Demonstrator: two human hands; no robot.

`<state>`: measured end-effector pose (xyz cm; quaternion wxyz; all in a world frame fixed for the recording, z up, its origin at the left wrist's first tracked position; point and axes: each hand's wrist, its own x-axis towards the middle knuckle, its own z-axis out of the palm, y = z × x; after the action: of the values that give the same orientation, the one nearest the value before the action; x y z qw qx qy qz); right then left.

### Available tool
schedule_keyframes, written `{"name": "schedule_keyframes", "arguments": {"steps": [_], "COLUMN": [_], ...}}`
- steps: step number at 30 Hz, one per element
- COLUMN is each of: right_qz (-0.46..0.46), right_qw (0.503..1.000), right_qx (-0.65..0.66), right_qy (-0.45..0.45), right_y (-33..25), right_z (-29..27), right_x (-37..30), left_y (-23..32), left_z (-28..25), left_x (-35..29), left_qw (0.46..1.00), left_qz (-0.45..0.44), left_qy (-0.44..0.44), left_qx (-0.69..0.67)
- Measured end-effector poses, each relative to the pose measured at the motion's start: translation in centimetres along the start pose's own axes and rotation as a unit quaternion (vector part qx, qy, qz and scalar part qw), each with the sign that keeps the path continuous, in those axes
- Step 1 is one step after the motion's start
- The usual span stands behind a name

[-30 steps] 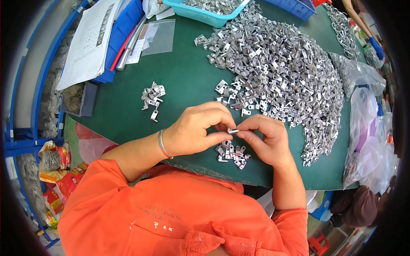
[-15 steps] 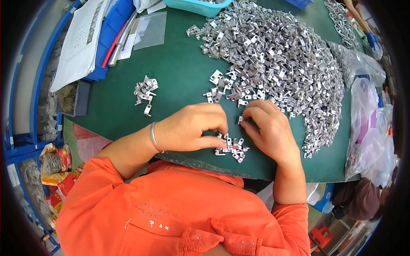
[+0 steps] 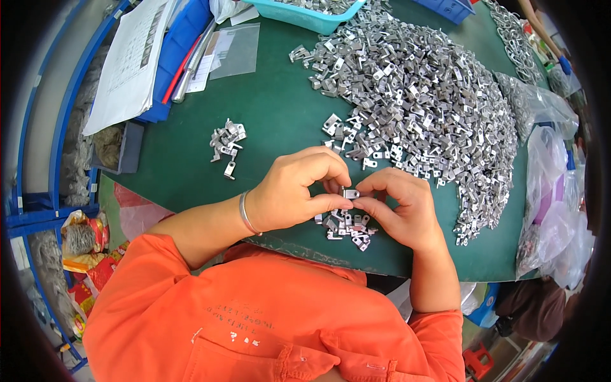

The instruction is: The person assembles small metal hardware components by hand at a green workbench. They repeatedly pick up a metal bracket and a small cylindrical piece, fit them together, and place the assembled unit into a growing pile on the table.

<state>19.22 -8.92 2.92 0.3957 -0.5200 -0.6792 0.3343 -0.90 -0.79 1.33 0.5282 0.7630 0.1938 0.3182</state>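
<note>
Centrally, metal bracket (image 3: 351, 193) pinched between left hand (image 3: 294, 189) and right hand (image 3: 403, 207), fingertips of each barely parted on it. Loose cluster (image 3: 347, 226) just below; large heap (image 3: 414, 95) upper right. Slight fingertip hold: a slip could lose it among lookalikes.

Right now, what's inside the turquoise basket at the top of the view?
Small silvery metal pieces show inside the turquoise basket. The uppermost pieces hide whatever lies beneath them, and the picture's upper edge cuts off the basket's far side.
</note>
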Motion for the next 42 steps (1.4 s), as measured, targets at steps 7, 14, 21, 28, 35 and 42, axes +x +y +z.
{"name": "schedule_keyframes", "arguments": {"steps": [7, 14, 21, 28, 35, 42], "right_qz": [-0.049, 0.247, 0.294, 0.316, 0.273, 0.142], "right_qw": [0.999, 0.935, 0.892, 0.875, 0.887, 0.931], "right_qx": [0.000, 0.253, 0.339, 0.366, 0.371, 0.326], "right_qy": [0.008, 0.035, 0.051, 0.030, 0.021, 0.084], "right_y": [0.1, -0.5, 0.5, 0.8, 0.7, 0.9], "right_z": [-0.1, -0.3, -0.6, -1.0, -0.2, 0.8], "right_x": [0.0, -0.2, 0.4, 0.3, 0.3, 0.0], "left_y": [0.2, -0.7, -1.3, -0.9, 0.3, 1.6], "left_z": [-1.3, -3.0, -1.8, -1.6, 0.2, -2.0], "left_x": [0.8, 1.0, 0.7, 0.6, 0.2, 2.4], "left_qw": [0.975, 0.974, 0.970, 0.976, 0.998, 0.986], "left_qz": [0.130, -0.037, -0.035, -0.030, -0.057, 0.072], "left_qy": [0.126, 0.063, 0.016, 0.043, -0.034, 0.091], "left_qx": [0.127, 0.213, 0.239, 0.213, -0.001, 0.122]}}
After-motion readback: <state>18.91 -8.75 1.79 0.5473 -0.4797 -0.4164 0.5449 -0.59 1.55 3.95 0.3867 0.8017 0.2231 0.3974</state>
